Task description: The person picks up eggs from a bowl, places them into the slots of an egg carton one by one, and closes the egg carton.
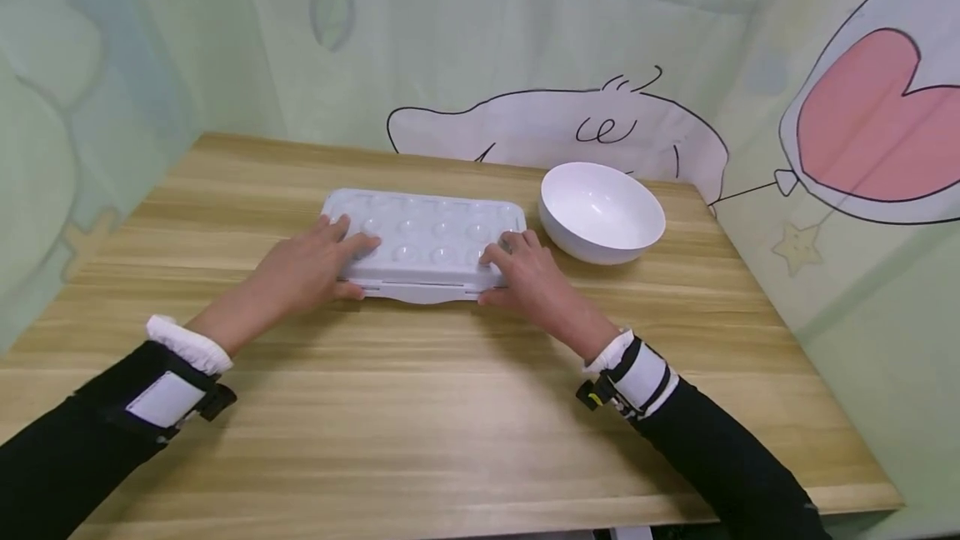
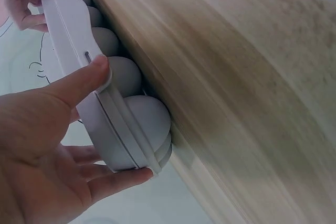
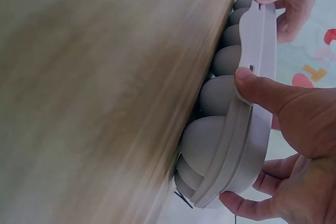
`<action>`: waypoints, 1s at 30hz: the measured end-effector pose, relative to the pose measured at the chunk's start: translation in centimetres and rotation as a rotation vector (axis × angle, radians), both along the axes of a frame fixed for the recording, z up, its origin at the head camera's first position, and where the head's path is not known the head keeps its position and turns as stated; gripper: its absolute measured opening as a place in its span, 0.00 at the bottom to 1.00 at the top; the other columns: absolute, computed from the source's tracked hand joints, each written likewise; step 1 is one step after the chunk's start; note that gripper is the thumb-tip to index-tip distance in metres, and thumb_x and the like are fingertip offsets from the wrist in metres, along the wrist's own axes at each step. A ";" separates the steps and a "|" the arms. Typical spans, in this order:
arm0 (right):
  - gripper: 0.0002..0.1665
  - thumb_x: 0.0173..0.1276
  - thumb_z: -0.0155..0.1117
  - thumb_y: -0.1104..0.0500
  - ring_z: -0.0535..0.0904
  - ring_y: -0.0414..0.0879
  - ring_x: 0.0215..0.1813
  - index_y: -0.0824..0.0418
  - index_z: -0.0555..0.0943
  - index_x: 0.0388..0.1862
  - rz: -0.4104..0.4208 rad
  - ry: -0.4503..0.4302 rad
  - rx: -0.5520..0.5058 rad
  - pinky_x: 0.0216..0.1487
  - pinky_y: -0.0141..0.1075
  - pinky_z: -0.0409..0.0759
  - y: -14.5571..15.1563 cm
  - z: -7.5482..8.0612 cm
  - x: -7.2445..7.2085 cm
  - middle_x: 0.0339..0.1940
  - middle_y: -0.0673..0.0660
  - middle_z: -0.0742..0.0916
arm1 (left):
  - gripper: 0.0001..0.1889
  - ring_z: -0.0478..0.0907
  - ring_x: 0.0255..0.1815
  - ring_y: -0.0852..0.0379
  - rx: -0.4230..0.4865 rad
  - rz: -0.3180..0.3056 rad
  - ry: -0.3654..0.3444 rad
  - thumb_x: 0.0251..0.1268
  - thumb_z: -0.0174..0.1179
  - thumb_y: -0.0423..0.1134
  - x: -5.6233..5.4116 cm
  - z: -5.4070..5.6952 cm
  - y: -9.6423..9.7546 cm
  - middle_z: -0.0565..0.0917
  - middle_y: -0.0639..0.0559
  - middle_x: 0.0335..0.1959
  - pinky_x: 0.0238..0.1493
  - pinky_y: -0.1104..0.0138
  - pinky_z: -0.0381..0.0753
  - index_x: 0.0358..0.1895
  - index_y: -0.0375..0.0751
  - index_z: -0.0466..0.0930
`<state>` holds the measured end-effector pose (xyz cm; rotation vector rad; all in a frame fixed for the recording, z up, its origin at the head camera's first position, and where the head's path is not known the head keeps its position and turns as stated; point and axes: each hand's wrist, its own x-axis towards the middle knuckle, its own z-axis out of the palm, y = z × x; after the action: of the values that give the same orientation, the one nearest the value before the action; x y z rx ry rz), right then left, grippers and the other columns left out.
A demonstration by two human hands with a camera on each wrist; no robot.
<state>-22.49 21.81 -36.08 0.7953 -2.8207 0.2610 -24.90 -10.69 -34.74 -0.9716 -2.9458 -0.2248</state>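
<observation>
A white plastic egg box (image 1: 423,269) with a dimpled lid lies on the wooden table, its front edge toward me. My left hand (image 1: 311,265) grips its left end, the thumb on the front rim and the fingers over the lid and side. At the other end my right hand (image 1: 536,277) holds it the same way. Both wrist views show the lid down against the tray, with rounded egg cups (image 2: 148,119) bulging below the rim. The lid hides whatever is inside the box.
A white bowl (image 1: 600,223) stands just right of the egg box, near the back of the wooden table (image 1: 420,423). Cloth walls (image 1: 480,32) printed with cartoons rise behind the table and at both sides.
</observation>
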 end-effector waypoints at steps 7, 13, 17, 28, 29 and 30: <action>0.30 0.59 0.82 0.47 0.70 0.61 0.60 0.57 0.81 0.54 -0.016 -0.012 0.017 0.51 0.54 0.79 0.0 -0.2 0.2 0.61 0.67 0.78 | 0.37 0.62 0.70 0.18 0.008 -0.018 0.032 0.61 0.76 0.48 0.4 -0.3 0.1 0.68 0.21 0.67 0.49 0.31 0.78 0.71 0.38 0.74; 0.30 0.61 0.81 0.46 0.70 0.61 0.60 0.57 0.80 0.56 -0.033 0.002 0.046 0.52 0.55 0.79 -0.4 -0.1 0.1 0.61 0.67 0.78 | 0.36 0.66 0.68 0.19 0.001 -0.024 0.111 0.61 0.76 0.48 0.4 -0.6 0.0 0.70 0.21 0.67 0.46 0.33 0.80 0.70 0.38 0.75; 0.29 0.63 0.80 0.46 0.70 0.62 0.61 0.57 0.79 0.56 -0.047 0.022 0.074 0.52 0.55 0.79 -0.5 -0.3 0.2 0.61 0.67 0.77 | 0.36 0.69 0.65 0.20 0.011 -0.044 0.181 0.59 0.77 0.48 0.3 -1.0 -0.1 0.72 0.22 0.63 0.38 0.36 0.83 0.68 0.38 0.76; 0.27 0.63 0.80 0.48 0.71 0.62 0.57 0.58 0.78 0.53 -0.051 0.100 0.099 0.46 0.52 0.81 -0.7 -0.8 0.1 0.56 0.67 0.78 | 0.31 0.73 0.58 0.21 0.055 -0.039 0.227 0.54 0.75 0.42 0.2 -1.3 0.4 0.74 0.25 0.53 0.30 0.37 0.82 0.62 0.38 0.76; 0.27 0.63 0.80 0.47 0.71 0.62 0.57 0.57 0.78 0.53 -0.051 0.100 0.100 0.46 0.52 0.80 -0.7 -0.8 0.0 0.56 0.67 0.78 | 0.31 0.73 0.58 0.21 0.054 -0.031 0.223 0.54 0.75 0.42 0.2 -1.4 0.4 0.74 0.26 0.53 0.30 0.38 0.82 0.62 0.38 0.76; 0.27 0.64 0.80 0.47 0.71 0.62 0.57 0.57 0.77 0.53 -0.050 0.100 0.101 0.46 0.52 0.80 -0.6 -0.9 0.0 0.56 0.67 0.78 | 0.32 0.72 0.58 0.21 0.052 -0.025 0.220 0.54 0.75 0.42 0.1 -1.4 0.5 0.74 0.26 0.53 0.31 0.38 0.83 0.62 0.38 0.76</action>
<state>-22.48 21.16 -36.95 0.7345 -2.7731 0.0698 -24.76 -10.18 -36.18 -0.9593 -2.7172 -0.1808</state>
